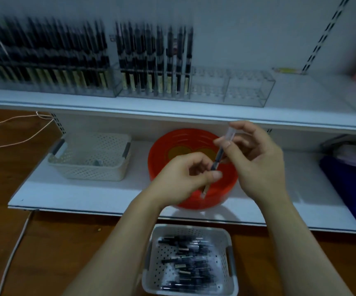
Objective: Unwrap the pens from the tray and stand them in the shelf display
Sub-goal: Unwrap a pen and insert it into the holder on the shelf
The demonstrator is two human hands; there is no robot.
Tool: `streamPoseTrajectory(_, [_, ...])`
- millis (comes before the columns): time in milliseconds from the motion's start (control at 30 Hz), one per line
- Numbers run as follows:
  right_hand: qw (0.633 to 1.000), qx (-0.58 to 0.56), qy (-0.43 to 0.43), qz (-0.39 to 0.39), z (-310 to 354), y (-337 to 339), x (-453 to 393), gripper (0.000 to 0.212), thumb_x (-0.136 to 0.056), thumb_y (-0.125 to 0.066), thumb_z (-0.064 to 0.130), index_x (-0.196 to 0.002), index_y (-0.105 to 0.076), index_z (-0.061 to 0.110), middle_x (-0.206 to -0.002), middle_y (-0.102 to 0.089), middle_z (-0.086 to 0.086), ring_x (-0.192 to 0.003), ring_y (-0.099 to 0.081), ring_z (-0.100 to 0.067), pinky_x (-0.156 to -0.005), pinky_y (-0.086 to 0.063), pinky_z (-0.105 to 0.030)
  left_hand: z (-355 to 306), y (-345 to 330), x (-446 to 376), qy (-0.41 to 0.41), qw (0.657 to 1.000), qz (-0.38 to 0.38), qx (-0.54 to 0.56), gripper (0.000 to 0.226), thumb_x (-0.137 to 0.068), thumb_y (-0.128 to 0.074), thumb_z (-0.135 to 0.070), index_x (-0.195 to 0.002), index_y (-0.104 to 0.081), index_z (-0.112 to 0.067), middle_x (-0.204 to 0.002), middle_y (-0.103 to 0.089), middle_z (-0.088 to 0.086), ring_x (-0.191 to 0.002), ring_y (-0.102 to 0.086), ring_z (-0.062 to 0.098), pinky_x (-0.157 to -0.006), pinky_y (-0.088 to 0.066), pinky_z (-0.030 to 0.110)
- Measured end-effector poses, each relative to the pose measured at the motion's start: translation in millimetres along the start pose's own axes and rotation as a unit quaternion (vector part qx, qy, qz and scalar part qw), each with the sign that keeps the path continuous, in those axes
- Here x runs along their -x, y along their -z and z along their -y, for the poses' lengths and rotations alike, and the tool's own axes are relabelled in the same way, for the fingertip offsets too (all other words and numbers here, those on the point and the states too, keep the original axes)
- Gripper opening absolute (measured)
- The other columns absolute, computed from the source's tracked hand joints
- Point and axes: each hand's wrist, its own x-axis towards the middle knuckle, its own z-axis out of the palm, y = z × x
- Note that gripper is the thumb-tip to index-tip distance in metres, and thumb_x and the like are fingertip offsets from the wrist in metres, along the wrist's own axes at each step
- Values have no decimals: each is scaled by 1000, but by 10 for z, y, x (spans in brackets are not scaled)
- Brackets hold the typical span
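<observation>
Above the red bowl (194,167), a single pen (216,161) held slanted between both hands, upper end toward the shelf edge, lower end down over the bowl's inside. Left hand (185,176) curled, thumb and forefinger pinching the pen's lower half, remaining fingers folded into the palm. Right hand (256,159) pinching the clear wrapper (230,134) at the pen's upper end between thumb and forefinger, other fingers loosely bent behind it; impossible to tell how far the wrapper sits off the barrel. Nearer the person than the bowl, on the wooden floor, a white perforated tray (191,231) holding a heap of wrapped dark pens (190,263), lying crosswise over one another. Left of the bowl, on the same lower shelf board, a cream perforated basket (91,167) with something small and grey inside, too blurred to name. Above and behind the bowl, on the upper shelf, clear display racks (247,90): left and middle sections filled with upright dark pens (151,60), the section to the right with bare slots. Right of the bowl, at the shelf's end, a dark blue bag (352,189). Far left of the bowl, a thin pale cable (12,142) trailing over the wood.
</observation>
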Motion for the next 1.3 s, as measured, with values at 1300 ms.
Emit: streamPoseTrajectory(1300, [945,266,124,147,732,-271,-1974,28,-98,-63,21,-126,-60,28,-85,-61,13,-75,-61,-1,-66,-44,-14,-674,213,-519,-31,872,-363,-327,27,-95,-60,-29,-119,-68,-22,-99,-68,-12,-94,-59,3,-78,-51,23])
